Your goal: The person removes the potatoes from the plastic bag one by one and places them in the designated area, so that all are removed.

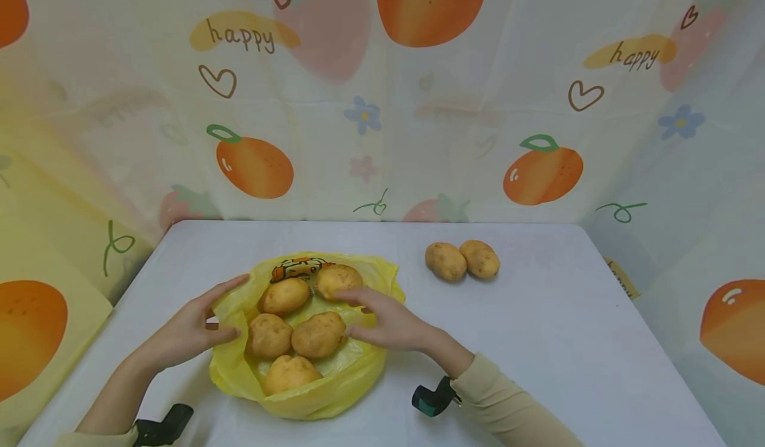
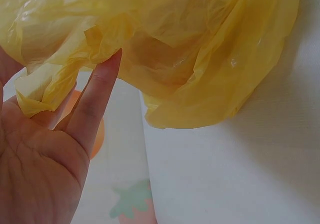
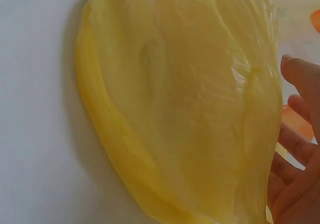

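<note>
A yellow plastic bag (image 1: 352, 394) lies with its mouth spread, and several potatoes (image 1: 319, 335) sit inside it. My left hand (image 1: 186, 331) touches the bag's left rim, thumb and fingers spread apart; in the left wrist view its extended finger (image 2: 97, 92) meets the thin plastic. Over the right rim reaches my right hand (image 1: 388, 319), its fingertips overlapping the lower edge of the upper right potato (image 1: 338, 281). Whether they touch that potato is unclear. In the right wrist view the right hand (image 3: 300, 174) shows loosely bent fingers beside the bag's side (image 3: 190, 109).
Two more potatoes, one on the left (image 1: 445, 262) and one on the right (image 1: 480, 259), lie side by side on the white table (image 1: 538, 341), behind and right of the bag. A patterned cloth (image 1: 418, 135) hangs behind the table and along its sides.
</note>
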Demonstrator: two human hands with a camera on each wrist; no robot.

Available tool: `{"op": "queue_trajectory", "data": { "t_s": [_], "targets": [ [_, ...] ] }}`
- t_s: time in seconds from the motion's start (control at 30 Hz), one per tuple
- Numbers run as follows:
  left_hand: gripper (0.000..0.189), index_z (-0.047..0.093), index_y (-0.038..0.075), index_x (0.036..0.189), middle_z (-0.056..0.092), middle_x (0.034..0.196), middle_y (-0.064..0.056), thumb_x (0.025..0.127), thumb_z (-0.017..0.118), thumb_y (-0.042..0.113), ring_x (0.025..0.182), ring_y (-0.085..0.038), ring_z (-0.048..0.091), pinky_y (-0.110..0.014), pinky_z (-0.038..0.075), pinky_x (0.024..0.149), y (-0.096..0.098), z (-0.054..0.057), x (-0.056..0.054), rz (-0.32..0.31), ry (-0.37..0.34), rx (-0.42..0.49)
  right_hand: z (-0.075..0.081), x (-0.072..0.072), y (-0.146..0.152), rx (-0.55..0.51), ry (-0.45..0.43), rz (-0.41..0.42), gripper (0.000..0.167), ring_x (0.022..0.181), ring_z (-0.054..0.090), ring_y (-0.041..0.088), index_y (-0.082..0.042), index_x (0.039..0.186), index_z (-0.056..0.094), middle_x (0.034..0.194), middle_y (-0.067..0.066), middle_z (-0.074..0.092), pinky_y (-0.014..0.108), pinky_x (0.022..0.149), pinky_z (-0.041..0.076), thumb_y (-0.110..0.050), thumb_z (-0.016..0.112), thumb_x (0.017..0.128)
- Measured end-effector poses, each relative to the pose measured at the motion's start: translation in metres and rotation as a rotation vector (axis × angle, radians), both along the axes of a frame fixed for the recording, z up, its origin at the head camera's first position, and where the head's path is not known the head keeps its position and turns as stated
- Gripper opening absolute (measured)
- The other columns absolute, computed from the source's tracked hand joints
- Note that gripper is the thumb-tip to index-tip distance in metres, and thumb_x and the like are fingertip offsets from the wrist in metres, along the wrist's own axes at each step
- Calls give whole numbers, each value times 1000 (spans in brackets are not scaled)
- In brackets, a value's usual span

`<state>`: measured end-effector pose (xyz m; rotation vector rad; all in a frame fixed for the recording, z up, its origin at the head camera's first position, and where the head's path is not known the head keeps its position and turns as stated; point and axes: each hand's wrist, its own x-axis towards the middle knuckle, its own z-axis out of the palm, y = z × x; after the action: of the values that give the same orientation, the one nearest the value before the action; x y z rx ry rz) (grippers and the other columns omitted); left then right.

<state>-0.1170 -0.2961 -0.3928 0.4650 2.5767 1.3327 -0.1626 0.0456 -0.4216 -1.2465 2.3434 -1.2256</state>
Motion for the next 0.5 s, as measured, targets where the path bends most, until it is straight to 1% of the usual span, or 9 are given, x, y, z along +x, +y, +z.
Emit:
{"op": "queue_trajectory", "data": {
  "t_s": [0.2, 0.27, 0.4, 0.5],
  "targets": [
    [79, 25, 19, 146, 22, 149, -12, 81, 68, 10, 109, 9, 44, -24, 50, 79, -1, -1, 0, 8, -2, -1, -6, 3, -6, 21, -18, 2, 53, 118, 49, 27, -10, 136, 43, 136, 2, 46, 36, 96, 42, -21, 63, 88],
    [79, 25, 19, 146, 22, 149, -12, 81, 68, 9, 109, 9, 44, -24, 50, 80, -2, -2, -1, 10, -3, 1, -9, 4, -7, 34, -14, -7, 53, 119, 49, 26, -11, 135, 43, 135, 1, 46, 33, 95, 43, -23, 63, 87],
    [80, 25, 19, 146, 23, 149, -13, 80, 68, 8, 109, 8, 45, -23, 50, 79, -3, -4, -1, 10, 4, -3, -16, 4, -10, 60, 13, -15, 54, 120, 46, 21, -11, 135, 44, 135, 1, 45, 29, 97, 40, -24, 63, 87],
    [80, 25, 19, 146, 23, 148, -13, 80, 69, 9, 108, 8, 45, -23, 50, 79, -3, -4, -1, 12, 6, -6, -20, 4, -11, 85, 34, -22, 55, 122, 44, 16, -12, 136, 43, 136, 0, 44, 29, 100, 38, -25, 64, 87]
  ]
}}
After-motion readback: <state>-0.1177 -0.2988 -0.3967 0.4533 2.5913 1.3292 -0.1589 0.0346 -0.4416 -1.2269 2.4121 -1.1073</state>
